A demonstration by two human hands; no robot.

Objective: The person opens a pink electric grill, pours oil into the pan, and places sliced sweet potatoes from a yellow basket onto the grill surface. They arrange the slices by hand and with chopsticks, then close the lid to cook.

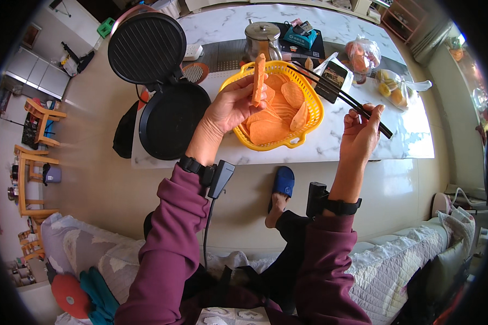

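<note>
Between the fingers of my left hand [234, 103] is a thick orange slice [259, 79], seen edge-on; it looks like sweet potato. This hand is raised over the left side of a yellow plastic basket [318, 105], which holds several flat orange slices [270, 132]. My right hand [362, 128] grips a pair of black chopsticks [349, 99], their far ends reaching over the basket's upper right rim. Left of the basket, an electric griddle stands with its ribbed upper plate [146, 48] raised. Nothing lies on its dark lower plate [173, 122].
Behind the basket stands a metal kettle [262, 38]. A phone [332, 79] rests right of it, near bagged red fruit [362, 55] and bagged yellow fruit [395, 89]. A white power strip [193, 52] sits by the griddle. The marble-patterned table [333, 140] ends just before my knees.
</note>
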